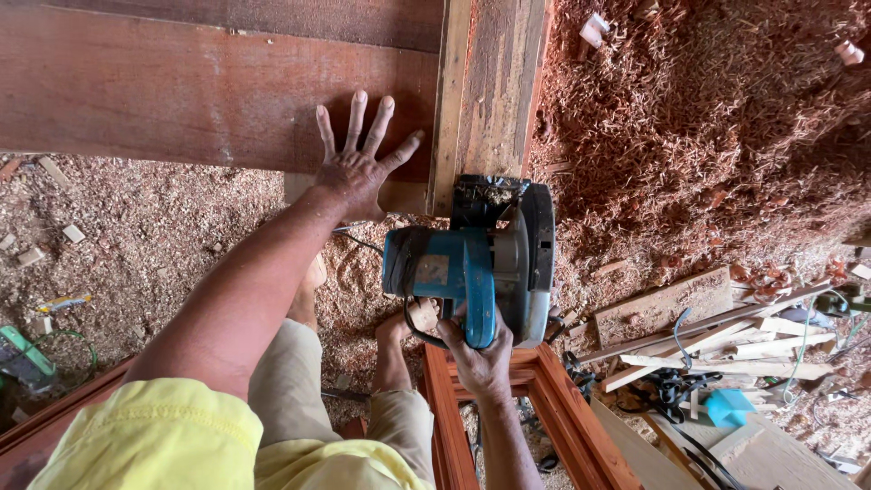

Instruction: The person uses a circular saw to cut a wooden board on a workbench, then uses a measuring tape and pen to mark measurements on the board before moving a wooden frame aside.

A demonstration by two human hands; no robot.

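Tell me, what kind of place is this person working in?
Most likely a woodworking or carpentry shop. Wood shavings cover the floor, the right hand grips a blue circular saw at a plank, the left hand lies flat on a broad board, and offcuts lie piled nearby.

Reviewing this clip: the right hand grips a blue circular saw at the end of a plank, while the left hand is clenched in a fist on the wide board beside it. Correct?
Not quite. The head view shows the left hand pressed flat with fingers spread on the wide board, not clenched. The rest holds: the right hand grips the blue circular saw at the plank end.
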